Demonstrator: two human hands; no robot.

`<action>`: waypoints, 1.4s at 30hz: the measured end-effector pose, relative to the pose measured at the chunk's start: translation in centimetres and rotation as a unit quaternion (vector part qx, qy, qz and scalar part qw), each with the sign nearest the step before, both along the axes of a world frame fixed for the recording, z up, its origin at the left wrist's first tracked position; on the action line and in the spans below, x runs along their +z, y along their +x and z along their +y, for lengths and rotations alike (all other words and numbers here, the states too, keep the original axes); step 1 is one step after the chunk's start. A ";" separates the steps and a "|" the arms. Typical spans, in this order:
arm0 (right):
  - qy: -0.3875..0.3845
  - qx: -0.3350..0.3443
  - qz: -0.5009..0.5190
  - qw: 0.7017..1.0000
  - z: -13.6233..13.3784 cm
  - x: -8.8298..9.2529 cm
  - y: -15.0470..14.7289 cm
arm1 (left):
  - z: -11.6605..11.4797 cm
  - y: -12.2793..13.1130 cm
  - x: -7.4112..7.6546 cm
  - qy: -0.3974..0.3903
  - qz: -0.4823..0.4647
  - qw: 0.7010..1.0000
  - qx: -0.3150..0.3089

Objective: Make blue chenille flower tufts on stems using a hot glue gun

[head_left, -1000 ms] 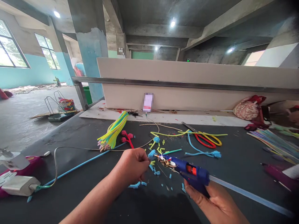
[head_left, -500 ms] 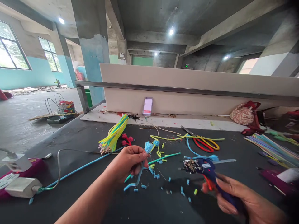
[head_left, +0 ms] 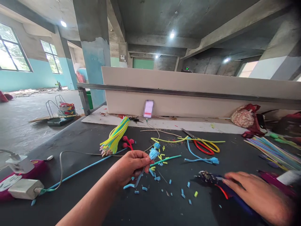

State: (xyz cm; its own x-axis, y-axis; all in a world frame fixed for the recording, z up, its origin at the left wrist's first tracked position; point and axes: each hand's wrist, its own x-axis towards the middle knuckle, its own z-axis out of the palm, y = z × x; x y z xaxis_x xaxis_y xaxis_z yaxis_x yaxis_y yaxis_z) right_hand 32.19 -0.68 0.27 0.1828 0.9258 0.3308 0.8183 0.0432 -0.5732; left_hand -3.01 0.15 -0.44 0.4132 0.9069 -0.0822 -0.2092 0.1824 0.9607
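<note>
My left hand [head_left: 135, 163] pinches a blue fuzzy flower-like piece [head_left: 154, 153], its blue stem hanging below the fingers. On the right, my right hand [head_left: 252, 191] lies over a dark blue glue gun [head_left: 237, 201] with a red trigger, which is down on the black table [head_left: 178, 207]. The fingers are stretched out and loose on top of it. The gun's tip [head_left: 204, 176] is dark and crusted and points left. A green stick [head_left: 166, 160] and short cut blue and yellow pieces [head_left: 182, 193] lie between the hands.
Scissors [head_left: 203, 146] and a blue stem piece [head_left: 213, 160] lie beyond the gun. Yellow-green stems [head_left: 116, 135] and a red piece [head_left: 128, 142] are at back left. Chargers [head_left: 25, 188] sit left. A phone [head_left: 148, 109] leans on the back panel. Pastel stems [head_left: 274, 152] lie right.
My right hand has lowered the glue gun to the table and its fingers have loosened. The blue piece in my left hand has turned and shifted slightly right.
</note>
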 end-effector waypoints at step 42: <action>-0.225 0.298 0.701 0.608 4.2 -2.5 -19.3 | 3.4 -4.9 1.9 0.142 0.321 0.894 0.280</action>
